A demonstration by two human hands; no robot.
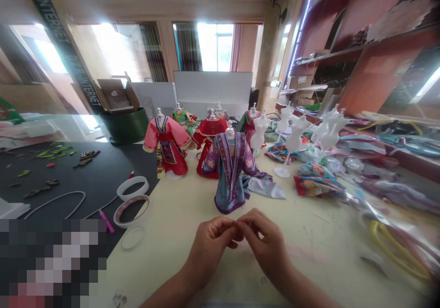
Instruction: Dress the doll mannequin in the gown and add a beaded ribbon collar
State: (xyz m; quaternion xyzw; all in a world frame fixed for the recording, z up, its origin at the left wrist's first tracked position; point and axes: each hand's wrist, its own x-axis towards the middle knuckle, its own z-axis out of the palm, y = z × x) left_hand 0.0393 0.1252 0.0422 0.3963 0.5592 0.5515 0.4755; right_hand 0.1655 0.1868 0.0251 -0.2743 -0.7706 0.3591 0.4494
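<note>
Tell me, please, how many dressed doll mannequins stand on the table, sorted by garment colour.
Pink-and-red mannequin: 1
Red mannequin: 1
Purple-and-blue mannequin: 1
Green mannequins: 2
Mannequin partly hidden, colour unclear: 1
Total: 6

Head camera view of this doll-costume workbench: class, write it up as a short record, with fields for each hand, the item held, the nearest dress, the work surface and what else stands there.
Left hand: bare, pinching the item with the right hand
Right hand: bare, fingertips meeting the left hand's
Item held: tiny reddish-brown item, too small to identify
Nearest dress: purple-and-blue robed doll dress on a white stand
Surface: pale cream work table
Also there: red doll dress; pink-and-red doll dress; bare white mannequin forms; white plastic hoop
</note>
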